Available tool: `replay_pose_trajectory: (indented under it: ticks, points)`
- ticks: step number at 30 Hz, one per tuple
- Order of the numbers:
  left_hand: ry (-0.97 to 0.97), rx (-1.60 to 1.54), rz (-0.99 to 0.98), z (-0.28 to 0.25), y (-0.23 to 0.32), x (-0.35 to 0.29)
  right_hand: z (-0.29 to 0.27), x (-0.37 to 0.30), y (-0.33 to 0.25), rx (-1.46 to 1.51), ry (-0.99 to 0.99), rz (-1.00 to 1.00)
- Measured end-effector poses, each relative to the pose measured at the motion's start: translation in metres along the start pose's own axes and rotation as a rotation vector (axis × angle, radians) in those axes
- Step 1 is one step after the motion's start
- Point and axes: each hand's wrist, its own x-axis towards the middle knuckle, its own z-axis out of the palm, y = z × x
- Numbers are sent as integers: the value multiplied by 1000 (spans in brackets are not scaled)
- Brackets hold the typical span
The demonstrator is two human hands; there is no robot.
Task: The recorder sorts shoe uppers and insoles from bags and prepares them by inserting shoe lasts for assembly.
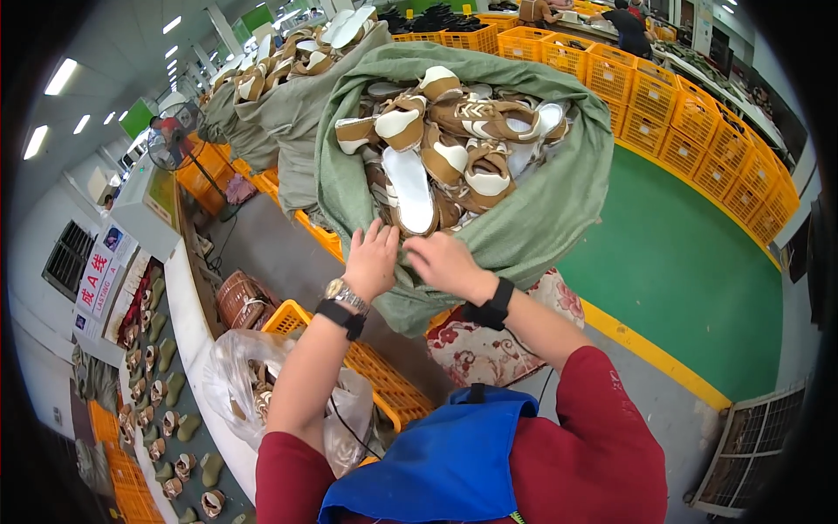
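A big green woven sack (559,210) stands in front of me with its rim rolled outward. Brown and cream shoe uppers (445,157) fill it to the top, several showing white soles or linings. One of them lies nearest me, its long white sole (407,188) facing up. My left hand (373,262), fingers stretched out, rests at the sack's near rim beside that shoe. Just right of it, my right hand (447,265) is closed with curled fingers at the same rim, apparently on the sack cloth. Its fingertips are partly hidden.
Grey sacks of shoes (297,113) stand behind on the left. Stacked orange crates (646,100) curve along the right. At left runs a conveyor (188,393) with shoes and green lasts. A clear plastic bag (231,375) and an orange basket (384,380) sit beside my left arm.
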Motion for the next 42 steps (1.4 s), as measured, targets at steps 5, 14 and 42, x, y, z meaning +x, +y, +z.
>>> replay_pose_trajectory:
  ticks: [5, 14, 42]
  points:
    - [-219, 20, -38, 15, -17, 19, -14, 41, 29, -396, -40, -49]
    - [-113, -45, -9, 4, -24, -5, -20, 118, 96, -669, -31, 12]
    - [104, -924, -511, -2, -27, -36, -91, 27, 39, 318, 50, 234]
